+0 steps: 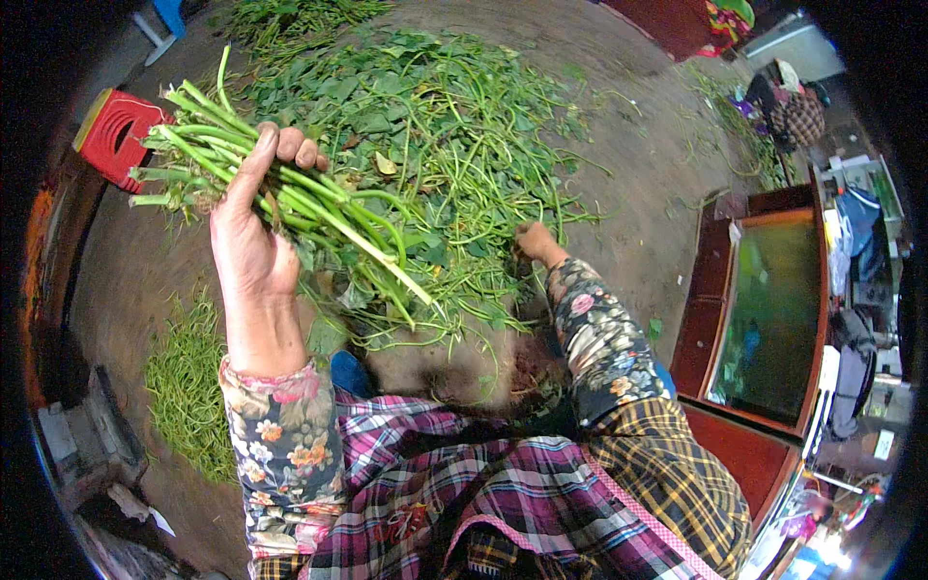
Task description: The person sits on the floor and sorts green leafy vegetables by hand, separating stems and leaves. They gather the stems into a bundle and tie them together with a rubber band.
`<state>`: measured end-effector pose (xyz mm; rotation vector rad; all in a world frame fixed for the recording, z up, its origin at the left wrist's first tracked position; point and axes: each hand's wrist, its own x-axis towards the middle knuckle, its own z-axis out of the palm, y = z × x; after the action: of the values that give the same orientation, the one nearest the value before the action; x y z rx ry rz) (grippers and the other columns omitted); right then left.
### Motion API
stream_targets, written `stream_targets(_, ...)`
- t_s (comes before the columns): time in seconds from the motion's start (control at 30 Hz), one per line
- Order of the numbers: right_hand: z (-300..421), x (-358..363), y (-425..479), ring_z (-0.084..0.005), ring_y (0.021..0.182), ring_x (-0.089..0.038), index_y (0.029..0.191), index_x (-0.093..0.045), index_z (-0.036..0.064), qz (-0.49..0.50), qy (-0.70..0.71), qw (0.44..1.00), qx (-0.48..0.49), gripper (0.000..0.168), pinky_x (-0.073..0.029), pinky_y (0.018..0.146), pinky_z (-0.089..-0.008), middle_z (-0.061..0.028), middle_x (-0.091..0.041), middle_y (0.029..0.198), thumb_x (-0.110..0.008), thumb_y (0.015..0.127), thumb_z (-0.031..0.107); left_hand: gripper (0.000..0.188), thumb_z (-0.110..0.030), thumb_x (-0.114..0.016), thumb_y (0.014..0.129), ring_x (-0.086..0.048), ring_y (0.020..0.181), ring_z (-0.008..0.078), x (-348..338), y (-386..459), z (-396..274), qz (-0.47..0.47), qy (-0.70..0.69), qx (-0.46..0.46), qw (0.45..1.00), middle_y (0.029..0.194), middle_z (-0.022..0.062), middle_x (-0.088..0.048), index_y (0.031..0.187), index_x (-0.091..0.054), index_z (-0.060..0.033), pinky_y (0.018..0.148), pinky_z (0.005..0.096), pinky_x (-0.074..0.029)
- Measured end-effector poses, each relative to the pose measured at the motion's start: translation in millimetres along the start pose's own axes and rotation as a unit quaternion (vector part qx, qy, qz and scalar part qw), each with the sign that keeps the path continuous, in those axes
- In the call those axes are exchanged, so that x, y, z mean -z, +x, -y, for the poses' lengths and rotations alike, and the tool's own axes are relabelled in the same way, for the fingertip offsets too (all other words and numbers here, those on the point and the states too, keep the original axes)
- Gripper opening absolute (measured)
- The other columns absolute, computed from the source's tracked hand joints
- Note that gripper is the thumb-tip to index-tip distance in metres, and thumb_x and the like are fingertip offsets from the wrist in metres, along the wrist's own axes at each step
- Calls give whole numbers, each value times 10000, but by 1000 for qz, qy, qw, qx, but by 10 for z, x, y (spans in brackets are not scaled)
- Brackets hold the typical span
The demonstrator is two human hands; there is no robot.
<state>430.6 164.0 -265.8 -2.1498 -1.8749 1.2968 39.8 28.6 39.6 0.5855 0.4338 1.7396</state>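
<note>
My left hand (261,217), raised at the left, is closed around a bundle of green plant stems (319,203); their cut ends stick out to the upper left. A wide heap of leafy green vines (464,130) lies on the floor before me. At the heap's near right edge is my right hand (535,241), fingers curled down among the vines; whether it grips any is hidden. A pile of thin green stems (190,391) lies on the floor left of my left forearm.
A red plastic stool (119,138) is at the upper left. To the right stands a dark red wooden cabinet (757,312) with a glass panel. More vines (304,18) lie at the top, and a plaid cloth bundle (796,119) is at the upper right.
</note>
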Motion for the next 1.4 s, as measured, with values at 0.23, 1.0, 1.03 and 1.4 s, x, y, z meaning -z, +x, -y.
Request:
stream_targets(0.23,-523,-645,363,-472,925,-671,1331,-500,-52,-82,192,973,-97,509,-546,844,-489,-335,-664,1074,-590,866,136,196,-154,-675,938,-542,831,180,-116,-53,78,-15,99,26,995,860,33,-540,1049,-568,-34,816,339,-466)
stream_targets(1.0,1814,1580,-2540,-154,717,-649,1390,-463,-41,-212,395,830,331,441,-518,611,-271,-78,-655,920,-578,1002,133,182,-175,-637,954,-641,663,192,131,103,103,-116,123,37,985,768,84,-667,851,-652,-25,602,316,-526)
stream_targets(1.03,1852,1525,-2626,-150,709,-655,1366,-489,-45,-209,397,829,334,410,-522,601,-267,-74,-662,913,-573,1001,120,178,-174,-638,953,-641,647,192,99,78,86,-112,127,46,984,769,82,-668,849,-652,-29,587,320,-528)
stream_targets(1.4,2036,884,-2699,-152,729,-665,1217,-575,-38,-171,395,810,398,245,-547,647,-281,-111,-706,943,-544,1014,95,130,-135,-666,940,-672,714,191,172,23,309,-41,68,128,989,811,73,-678,976,-646,-12,650,336,-568)
